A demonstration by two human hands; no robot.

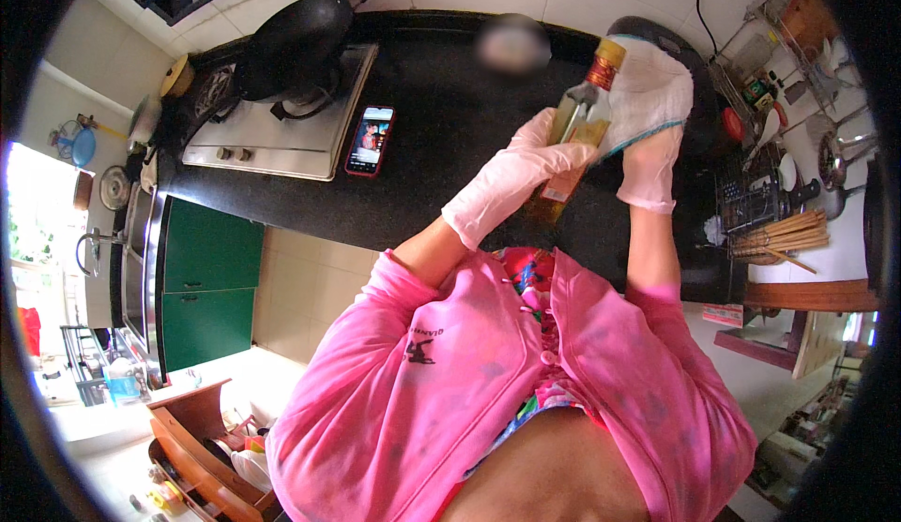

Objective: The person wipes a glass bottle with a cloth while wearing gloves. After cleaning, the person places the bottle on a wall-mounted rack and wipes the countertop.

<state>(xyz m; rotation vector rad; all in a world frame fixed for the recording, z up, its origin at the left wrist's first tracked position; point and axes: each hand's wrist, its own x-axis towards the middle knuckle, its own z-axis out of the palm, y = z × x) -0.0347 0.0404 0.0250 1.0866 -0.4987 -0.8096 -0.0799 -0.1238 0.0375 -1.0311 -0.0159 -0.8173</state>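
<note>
My left hand, in a thin pale glove, grips a glass bottle around its lower body. The bottle has a yellow cap, a red and gold neck wrap and a yellowish liquid inside; it leans with its cap away from me. Just right of it, a white cloth with a teal edge is draped over my right hand, which wears a like glove. The cloth touches or nearly touches the bottle's side. Cloth hides my right fingers, though their bent shape under it suggests a hold on it.
A black wok sits tilted on the gas stove at left. Beside the stove, a lit smartphone lies on the black countertop. Wooden chopsticks and a dark dish rack stand at right. Green cabinet doors are at lower left.
</note>
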